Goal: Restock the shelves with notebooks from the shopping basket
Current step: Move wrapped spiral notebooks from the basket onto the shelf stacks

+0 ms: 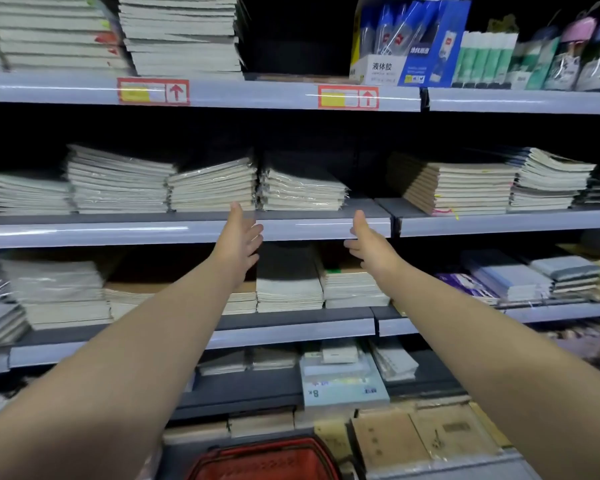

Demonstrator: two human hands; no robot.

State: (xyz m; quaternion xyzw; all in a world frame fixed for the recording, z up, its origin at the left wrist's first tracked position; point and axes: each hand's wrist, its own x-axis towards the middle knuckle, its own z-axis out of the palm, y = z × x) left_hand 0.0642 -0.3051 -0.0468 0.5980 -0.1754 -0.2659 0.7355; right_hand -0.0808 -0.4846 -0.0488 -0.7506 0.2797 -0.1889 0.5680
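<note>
Both my arms reach out toward the middle shelf (326,225). My left hand (239,242) and my right hand (369,244) are open with palms facing each other, holding nothing, just in front of the shelf's front edge. Between and above them lies a plastic-wrapped stack of notebooks (302,188) on that shelf, with a similar stack (212,187) to its left. Neither hand touches the stacks. The red shopping basket (267,459) shows at the bottom edge below my arms; its contents are hard to make out.
More notebook stacks (465,185) fill the middle shelf, the lower shelf (288,278) and the top shelf (181,36). A blue box of liquid glue (409,43) and glue sticks (485,60) stand top right. Brown notebooks (420,441) lie at the bottom right.
</note>
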